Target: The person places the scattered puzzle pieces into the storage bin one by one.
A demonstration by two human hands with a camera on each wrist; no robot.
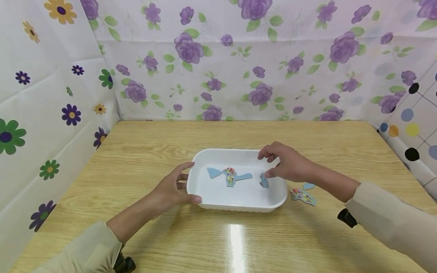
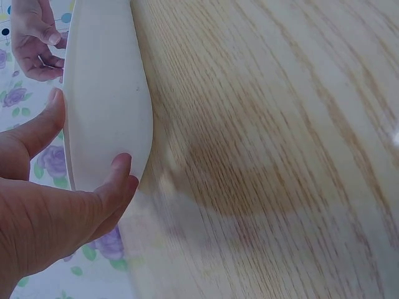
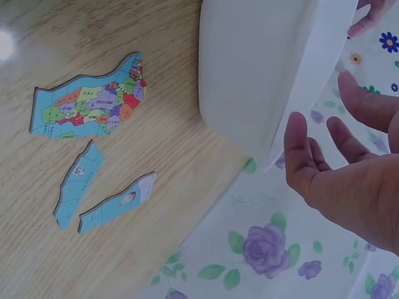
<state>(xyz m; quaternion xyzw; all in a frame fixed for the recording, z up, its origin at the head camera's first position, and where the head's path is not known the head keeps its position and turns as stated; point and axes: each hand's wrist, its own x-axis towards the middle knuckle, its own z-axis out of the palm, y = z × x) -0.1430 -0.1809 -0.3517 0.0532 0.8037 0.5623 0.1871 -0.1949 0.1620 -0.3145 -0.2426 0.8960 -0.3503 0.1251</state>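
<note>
A white plastic tub (image 1: 239, 206) stands on the wooden table. My left hand (image 1: 170, 191) grips its left end, thumb at the near corner and fingers along the side. In the left wrist view, fingertips (image 2: 123, 163) touch the outer wall. Over the tub's right side hangs my right hand (image 1: 290, 163), fingers loosely bent, with nothing visibly held. A small blue puzzle piece (image 1: 264, 181) lies by its thumb tip. Further left inside are a colourful map puzzle piece (image 1: 230, 177), a blue triangular piece (image 1: 214, 173) and a narrow blue piece (image 1: 244, 176).
Right of the tub, a large colourful map puzzle piece (image 3: 93, 103) lies on the table with two blue pieces, one upper (image 3: 78, 184) and one lower (image 3: 118, 202). Flowered cloth (image 1: 218, 76) hangs behind the table (image 1: 153, 140). Dark wrist straps show at both sleeves.
</note>
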